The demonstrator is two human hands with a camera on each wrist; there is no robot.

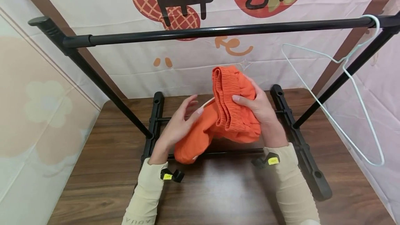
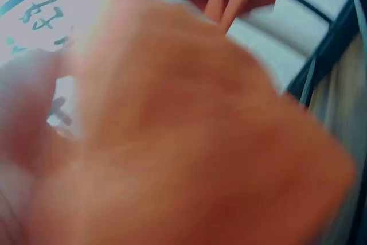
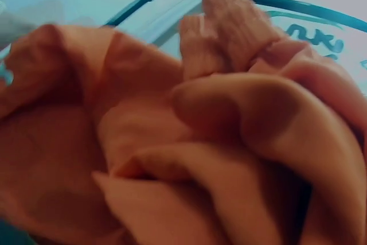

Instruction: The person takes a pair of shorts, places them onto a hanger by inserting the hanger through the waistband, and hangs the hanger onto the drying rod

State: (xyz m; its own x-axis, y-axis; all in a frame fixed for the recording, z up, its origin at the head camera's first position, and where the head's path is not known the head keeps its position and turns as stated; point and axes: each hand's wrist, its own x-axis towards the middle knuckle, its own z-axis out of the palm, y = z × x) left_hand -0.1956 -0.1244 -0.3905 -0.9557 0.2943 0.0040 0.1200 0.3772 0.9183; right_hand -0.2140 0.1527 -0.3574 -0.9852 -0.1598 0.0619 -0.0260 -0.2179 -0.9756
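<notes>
Orange pants [image 1: 200, 138] with a gathered elastic waistband [image 1: 232, 100] are held bunched up above the floor of the rack, one part drooping to the left. My right hand [image 1: 262, 108] grips the waistband from the right, thumb in front and the other fingers mostly hidden behind it. On the other side, my left hand [image 1: 178, 126] has its thumb against the fabric beside a thin white cord, its fingers loosely bent and apart from the thumb. Blurred orange cloth [image 2: 189, 142] fills most of the left wrist view. Cloth folds [image 3: 172, 170] cover much of the right wrist view.
A black garment rack stands around the hands, its top bar [image 1: 187, 34] crossing beyond them and its feet [image 1: 307, 162] on a brown wooden surface [image 1: 93, 169]. A pale blue wire hanger [image 1: 356, 79] hangs at the bar's right end. Printed cloth walls [image 1: 125, 61] enclose the space.
</notes>
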